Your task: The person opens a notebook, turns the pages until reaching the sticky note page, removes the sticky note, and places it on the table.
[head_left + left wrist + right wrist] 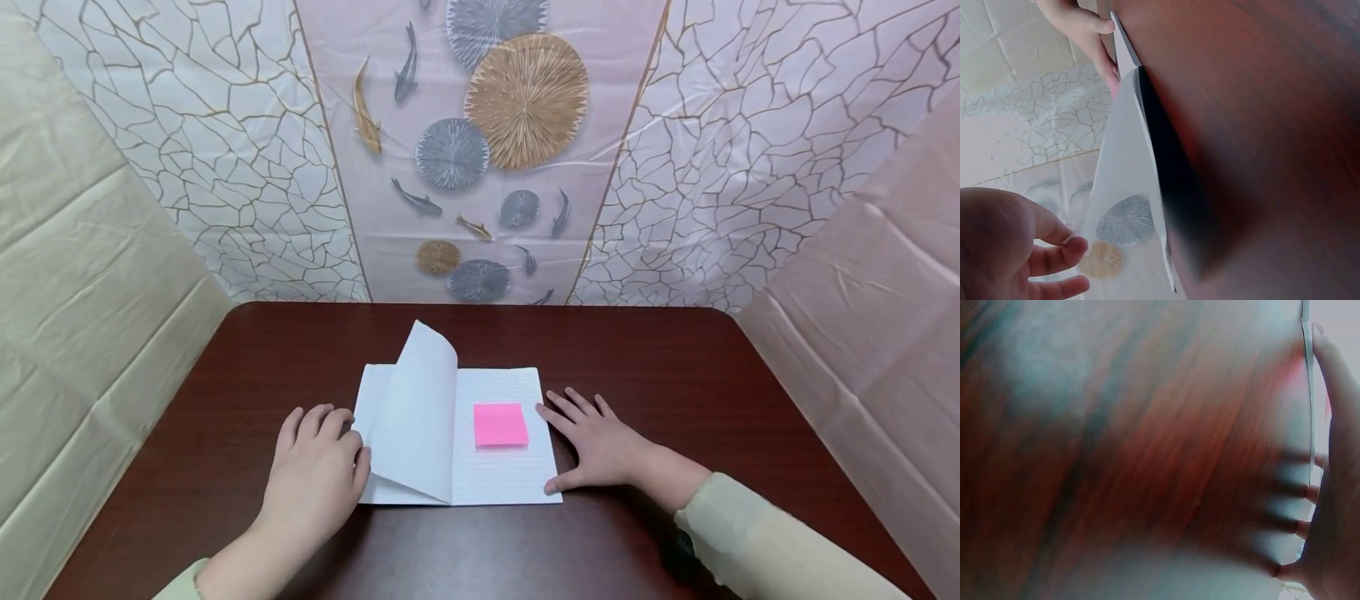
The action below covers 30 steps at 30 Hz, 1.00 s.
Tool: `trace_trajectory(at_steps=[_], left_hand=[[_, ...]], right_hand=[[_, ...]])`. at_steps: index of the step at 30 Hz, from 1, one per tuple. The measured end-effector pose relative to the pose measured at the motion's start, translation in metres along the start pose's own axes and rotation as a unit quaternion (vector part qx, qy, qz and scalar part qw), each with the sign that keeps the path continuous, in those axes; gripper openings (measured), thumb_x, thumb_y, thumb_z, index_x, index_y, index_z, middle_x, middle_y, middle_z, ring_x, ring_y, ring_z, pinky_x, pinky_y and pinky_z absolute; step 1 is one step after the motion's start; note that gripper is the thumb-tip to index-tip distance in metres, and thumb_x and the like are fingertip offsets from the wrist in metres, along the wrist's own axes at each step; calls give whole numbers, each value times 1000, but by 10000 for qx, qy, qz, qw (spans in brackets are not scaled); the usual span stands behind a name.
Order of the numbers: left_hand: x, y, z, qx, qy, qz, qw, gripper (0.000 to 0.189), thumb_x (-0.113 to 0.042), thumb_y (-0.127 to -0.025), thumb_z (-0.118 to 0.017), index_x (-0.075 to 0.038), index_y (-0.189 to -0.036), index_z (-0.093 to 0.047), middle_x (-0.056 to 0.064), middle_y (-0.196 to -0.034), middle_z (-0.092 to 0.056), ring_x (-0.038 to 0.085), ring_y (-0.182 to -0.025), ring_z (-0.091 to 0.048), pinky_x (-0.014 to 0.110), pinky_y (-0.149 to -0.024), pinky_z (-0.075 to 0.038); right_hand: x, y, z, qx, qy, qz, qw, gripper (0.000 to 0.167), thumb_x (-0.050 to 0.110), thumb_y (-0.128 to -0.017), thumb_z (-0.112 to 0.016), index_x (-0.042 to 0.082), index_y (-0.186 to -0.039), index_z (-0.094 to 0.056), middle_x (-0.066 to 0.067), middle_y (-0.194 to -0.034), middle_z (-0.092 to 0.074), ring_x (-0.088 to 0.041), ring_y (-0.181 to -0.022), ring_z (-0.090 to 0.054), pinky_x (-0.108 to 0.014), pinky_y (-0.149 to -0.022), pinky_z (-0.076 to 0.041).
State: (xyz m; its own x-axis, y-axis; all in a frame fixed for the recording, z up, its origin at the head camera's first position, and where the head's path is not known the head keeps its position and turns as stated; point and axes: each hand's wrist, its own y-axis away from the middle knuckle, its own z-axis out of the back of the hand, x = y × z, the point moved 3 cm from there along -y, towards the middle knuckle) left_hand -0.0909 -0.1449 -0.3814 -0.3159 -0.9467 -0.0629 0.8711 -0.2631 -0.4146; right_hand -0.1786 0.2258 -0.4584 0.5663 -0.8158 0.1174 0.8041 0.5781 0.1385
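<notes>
An open lined notebook (pixel 506 479) lies on the table, with one white page (pixel 423 408) lifted and curving over its left half. A square pink sticky note (pixel 501 425) sits on the right-hand page. My left hand (pixel 315 462) is beside the notebook's left edge, fingers loosely bent; in the left wrist view, a gap separates its fingers (pixel 1060 259) from the paper. Spread flat at the right edge, my right hand (pixel 603 446) rests its thumb on the notebook's lower right corner, while the forefinger touches the edge higher up.
The dark brown table (pixel 637 358) reaches back to a patterned cloth wall (pixel 480 233). Pale cloth hangs along the left side (pixel 97 333) and the right side (pixel 870 350).
</notes>
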Motion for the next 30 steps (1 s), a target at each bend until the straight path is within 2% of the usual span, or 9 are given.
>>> trace_trajectory(at_steps=[7,14,17,23,30], left_hand=[[1,6,-6,422,-334,65,9985,21,-17,-85,-67,-10,-66,-62,10,-100,-61,37,-110,-51,60,-106,-29],[6,14,-18,904,-735,61,9932,20,-22,-81,-73,-10,-68,-64,11,-94,-58,39,-108,-52,60,-105,-30],[7,15,-23,1224,-831,46,9890,20,-23,-81,-74,-12,-67,-65,11,-91,-57,40,-106,-53,61,-103,-32],[10,17,-30,2023,-916,137,9749,19,-26,-84,-73,-11,-72,-70,9,-89,-55,40,-103,-53,63,-103,-32],[11,17,-35,2279,-981,89,9687,19,-27,-85,-73,-11,-74,-71,8,-86,-53,39,-101,-53,62,-102,-33]], right_hand=[[-1,2,0,-34,6,9,10000,118,93,-67,-50,24,-159,-23,-8,-164,-20,-39,-149,-15,-71,-109,-18],[0,2,0,-78,-59,49,9999,117,91,-68,-53,23,-159,-24,-9,-163,-21,-40,-149,-16,-71,-108,-18],[0,2,1,-54,-41,-4,10000,118,92,-67,-52,24,-159,-24,-8,-164,-20,-39,-149,-15,-71,-109,-17],[1,1,1,26,20,-15,10000,119,94,-66,-48,25,-159,-22,-7,-164,-19,-39,-149,-14,-70,-110,-17],[1,1,1,80,3,-54,10000,119,95,-66,-48,26,-159,-22,-7,-164,-19,-38,-150,-14,-70,-110,-17]])
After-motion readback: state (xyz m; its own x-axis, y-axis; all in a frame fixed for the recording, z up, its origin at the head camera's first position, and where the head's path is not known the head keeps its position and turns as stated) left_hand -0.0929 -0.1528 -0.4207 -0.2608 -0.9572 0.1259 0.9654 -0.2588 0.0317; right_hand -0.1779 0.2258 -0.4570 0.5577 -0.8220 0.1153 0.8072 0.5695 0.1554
